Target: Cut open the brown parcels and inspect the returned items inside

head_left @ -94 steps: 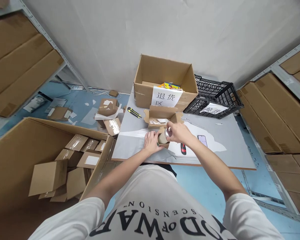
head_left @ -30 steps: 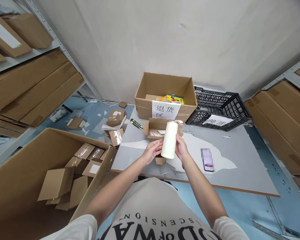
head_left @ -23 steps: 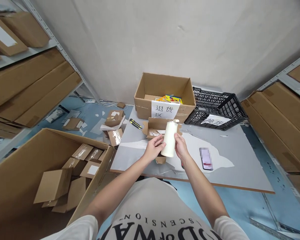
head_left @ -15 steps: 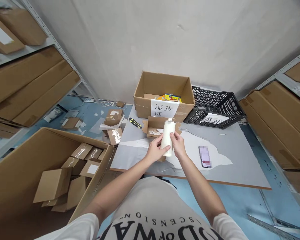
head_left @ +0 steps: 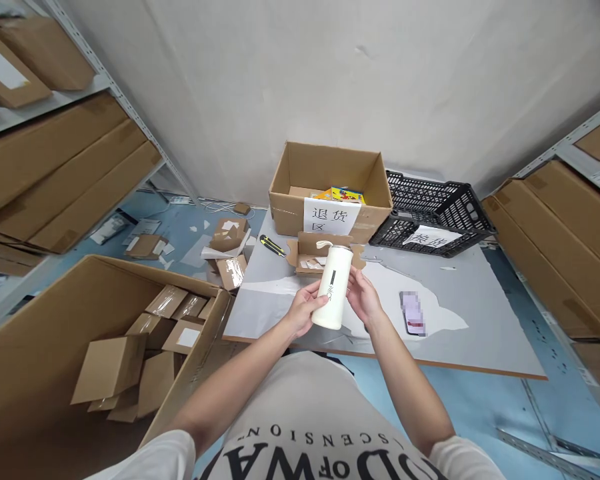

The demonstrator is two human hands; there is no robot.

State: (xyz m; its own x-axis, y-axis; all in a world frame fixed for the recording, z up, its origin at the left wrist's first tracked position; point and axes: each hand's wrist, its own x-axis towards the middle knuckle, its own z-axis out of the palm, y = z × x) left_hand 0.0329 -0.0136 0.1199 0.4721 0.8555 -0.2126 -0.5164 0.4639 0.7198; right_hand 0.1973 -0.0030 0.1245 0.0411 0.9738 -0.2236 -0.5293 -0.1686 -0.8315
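My left hand (head_left: 304,308) is closed around the lower left side of a cream-white bottle (head_left: 334,287), thumb across its front. The bottle leans slightly, its capped end away from me, with a small strap loop at the top and dark lettering on the side facing me. Along the bottle's right edge, my right hand (head_left: 364,297) is loosely open. Its fingertips are partly behind the bottle, so I cannot tell whether they touch it. Just beyond the bottle stands a small opened cardboard box (head_left: 310,263) with white paper pieces inside.
Behind are a larger carton (head_left: 280,207) with a paper sign and a black plastic crate (head_left: 445,207). A utility knife (head_left: 272,245) and a phone (head_left: 413,313) lie on the table (head_left: 485,320). At left, a big carton (head_left: 105,267) holds several small boxes. Shelves flank both sides.
The bottle has come a little nearer and turned, so its lettering and strap loop now show. My right hand has loosened and shifted to the right, while my left keeps its hold.
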